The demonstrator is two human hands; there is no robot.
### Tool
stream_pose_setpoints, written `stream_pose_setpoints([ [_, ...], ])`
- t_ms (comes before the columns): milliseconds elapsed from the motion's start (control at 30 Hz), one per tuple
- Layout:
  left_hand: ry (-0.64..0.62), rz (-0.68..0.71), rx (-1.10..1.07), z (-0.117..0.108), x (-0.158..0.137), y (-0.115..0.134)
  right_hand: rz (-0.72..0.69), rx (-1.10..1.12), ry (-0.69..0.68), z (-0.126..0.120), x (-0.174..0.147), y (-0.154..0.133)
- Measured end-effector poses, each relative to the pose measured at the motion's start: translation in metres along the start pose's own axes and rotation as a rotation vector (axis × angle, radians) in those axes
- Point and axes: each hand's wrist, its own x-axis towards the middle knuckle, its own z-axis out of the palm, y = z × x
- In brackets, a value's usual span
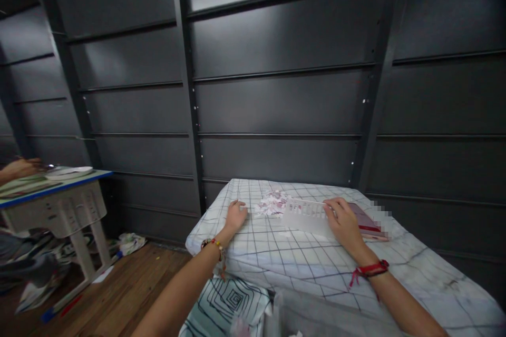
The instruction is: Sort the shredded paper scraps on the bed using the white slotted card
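Pinching slotted white sheet (303, 222) in right hand (342, 220), resting seemingly empty left hand (236, 216) half-curled — could scatter paper scraps (271, 203) by jerking.

On the white checked cloth (272, 254), loose white paper scraps (271, 204) lay left of the flat white slotted sheet (302, 219); a flat maroon rectangular object (367, 217) lay right.

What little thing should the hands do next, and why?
Maybe the left hand could reach for one of the paper scraps, because it is close beside them, while the right hand holds the white card.
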Motion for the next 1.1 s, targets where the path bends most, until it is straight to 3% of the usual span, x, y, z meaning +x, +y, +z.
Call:
stream_pose_setpoints([
  [200,-0.053,0.079,-0.091,-0.012,-0.005,-0.006,-0.131,-0.024,-0.085,-0.027,-0.008,-0.02],
  [400,-0.221,0.325,-0.048,-0.033,-0.036,-0.029,-0.212,-0.036,-0.064,-0.041,-0.02,-0.059],
  [667,-0.199,0.3,0.095,-0.044,-0.052,-0.085,-0.283,-0.158,-0.012,-0.053,-0.022,-0.072],
  [867,-0.184,0.278,0.158,-0.045,-0.057,-0.08,-0.305,-0.164,-0.057,-0.06,-0.029,-0.088],
  [1100,-0.211,0.271,0.199,-0.048,-0.059,-0.077,-0.289,-0.097,-0.074,-0.052,-0.031,-0.111],
])
